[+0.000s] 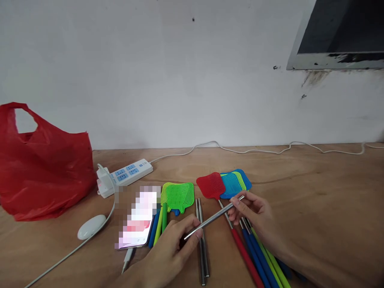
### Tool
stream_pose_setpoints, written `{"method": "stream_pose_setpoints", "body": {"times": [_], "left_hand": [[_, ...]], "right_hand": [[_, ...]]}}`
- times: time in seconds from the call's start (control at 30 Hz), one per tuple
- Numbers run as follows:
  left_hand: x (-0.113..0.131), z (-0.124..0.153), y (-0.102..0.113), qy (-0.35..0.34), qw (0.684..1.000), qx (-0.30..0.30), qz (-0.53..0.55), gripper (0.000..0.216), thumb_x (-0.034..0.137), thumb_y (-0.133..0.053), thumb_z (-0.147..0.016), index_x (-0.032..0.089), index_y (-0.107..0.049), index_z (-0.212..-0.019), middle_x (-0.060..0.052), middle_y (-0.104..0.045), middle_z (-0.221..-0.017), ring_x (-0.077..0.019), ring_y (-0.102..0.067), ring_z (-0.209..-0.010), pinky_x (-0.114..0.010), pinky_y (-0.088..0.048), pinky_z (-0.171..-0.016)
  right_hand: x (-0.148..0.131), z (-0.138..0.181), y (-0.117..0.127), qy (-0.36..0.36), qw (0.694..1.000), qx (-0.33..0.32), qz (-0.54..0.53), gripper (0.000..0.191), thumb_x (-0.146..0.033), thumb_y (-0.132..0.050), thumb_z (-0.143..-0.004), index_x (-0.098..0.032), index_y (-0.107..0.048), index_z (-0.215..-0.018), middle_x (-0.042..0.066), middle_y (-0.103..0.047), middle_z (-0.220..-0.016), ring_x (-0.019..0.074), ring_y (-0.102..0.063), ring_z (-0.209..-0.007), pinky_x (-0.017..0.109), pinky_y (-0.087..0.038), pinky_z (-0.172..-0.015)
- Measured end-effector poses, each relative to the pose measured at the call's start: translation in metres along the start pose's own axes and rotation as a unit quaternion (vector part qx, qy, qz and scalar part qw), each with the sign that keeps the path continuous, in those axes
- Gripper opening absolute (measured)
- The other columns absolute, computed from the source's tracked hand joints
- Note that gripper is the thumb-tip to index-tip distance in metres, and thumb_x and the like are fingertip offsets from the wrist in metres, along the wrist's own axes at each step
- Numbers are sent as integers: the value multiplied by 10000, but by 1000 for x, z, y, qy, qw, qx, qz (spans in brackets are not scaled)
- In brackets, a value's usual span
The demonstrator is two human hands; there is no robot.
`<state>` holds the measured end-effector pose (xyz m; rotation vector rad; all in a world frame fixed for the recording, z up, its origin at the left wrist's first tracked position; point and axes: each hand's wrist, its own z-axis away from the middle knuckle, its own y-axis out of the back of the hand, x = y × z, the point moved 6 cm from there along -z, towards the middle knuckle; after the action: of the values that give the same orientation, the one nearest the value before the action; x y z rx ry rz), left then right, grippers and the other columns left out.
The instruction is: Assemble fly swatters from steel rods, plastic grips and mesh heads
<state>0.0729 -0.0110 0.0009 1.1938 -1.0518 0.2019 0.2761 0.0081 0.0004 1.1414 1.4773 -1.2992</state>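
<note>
A thin metal rod [214, 217] is held slantwise above the table between my two hands. My left hand [177, 246] pinches its lower end with thumb and fingers. The upper end sits in the fingers of my right hand [252, 210]. Below it lie more metal rods [204, 256], side by side. A green fly swatter head [180, 196] rests over a yellow one, beside several coloured handles [158, 224]. Right of these, a red fly swatter [211, 185] with a red handle overlaps blue and yellow swatter heads [235, 182]. Blue and yellow-green handles [261, 256] lie partly under my right hand.
A lit phone [139, 220], blurred out, lies on the wooden table [330, 200] with a charging cable plugged in. Behind it are a white power strip [129, 175] and a white mouse-shaped object [91, 227]. A red plastic bag [45, 172] stands at left. A white cord [249, 152] runs along the wall.
</note>
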Motion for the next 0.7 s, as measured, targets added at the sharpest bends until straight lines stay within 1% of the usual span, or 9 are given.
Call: {"method": "stream_pose_setpoints", "body": {"times": [0.1,0.2,0.3,0.33,0.4,0.5,0.57,0.6,0.7], "left_hand": [[4,1,8,-6,998,-6,-61,337,452,-340,-1049,220,-520,-882,17,-539,-789,-176,-515,-752,-269,-375,-676],[10,0,10,-22,993,-17,-114,301,448,-371,-1042,226,-517,-899,16,-574,-773,-184,-540,-725,-266,-373,-642],[18,-1,8,-49,984,-25,-171,261,398,-356,-1055,230,-517,-937,-1,-632,-816,-197,-590,-726,-270,-376,-634],[20,-1,7,-59,979,-28,-194,273,381,-328,-1063,230,-516,-934,-5,-643,-806,-200,-600,-704,-271,-369,-616],[21,1,5,-78,967,-34,-240,335,379,-262,-1078,234,-512,-909,-4,-645,-737,-204,-596,-617,-277,-335,-553],[16,9,7,-102,953,-30,-282,460,415,-138,-1088,242,-523,-904,2,-637,-658,-207,-578,-521,-294,-306,-500],[12,16,15,-107,950,6,-293,527,424,-67,-1087,242,-537,-932,-8,-663,-705,-210,-615,-558,-295,-333,-517],[10,19,18,-106,950,11,-292,525,441,-80,-1086,244,-538,-922,-6,-668,-719,-210,-625,-576,-293,-347,-530],[7,25,25,-96,956,16,-278,475,441,-143,-1089,249,-532,-895,7,-665,-732,-203,-635,-620,-281,-376,-562]], "right_hand": [[-1,-3,6,-22,997,-39,57,361,-499,-809,-728,-176,-649,-703,17,-709,-578,142,-652,-476,223,-524,-439],[-6,0,6,-12,988,-81,131,311,-469,-808,-731,-184,-683,-744,16,-716,-578,156,-664,-494,236,-530,-456],[-12,7,-2,23,965,-132,226,196,-400,-749,-810,-206,-756,-838,22,-734,-635,158,-667,-526,257,-548,-512],[-15,10,-5,39,955,-149,254,174,-379,-715,-844,-214,-770,-839,23,-733,-641,159,-665,-529,259,-545,-514],[-19,13,-8,74,938,-168,294,195,-340,-664,-889,-221,-779,-786,26,-725,-635,164,-666,-536,256,-534,-507],[-23,12,1,107,933,-155,307,203,-313,-673,-883,-224,-779,-735,29,-715,-612,172,-662,-528,261,-541,-503],[-25,9,15,121,943,-118,285,198,-337,-679,-874,-231,-787,-745,35,-722,-622,182,-666,-523,275,-554,-498],[-26,8,20,129,943,-105,287,190,-347,-686,-866,-233,-791,-756,32,-712,-592,184,-658,-508,284,-556,-498],[-23,6,30,99,951,-94,278,202,-397,-697,-846,-231,-793,-782,38,-716,-616,198,-665,-514,305,-565,-496]]}}
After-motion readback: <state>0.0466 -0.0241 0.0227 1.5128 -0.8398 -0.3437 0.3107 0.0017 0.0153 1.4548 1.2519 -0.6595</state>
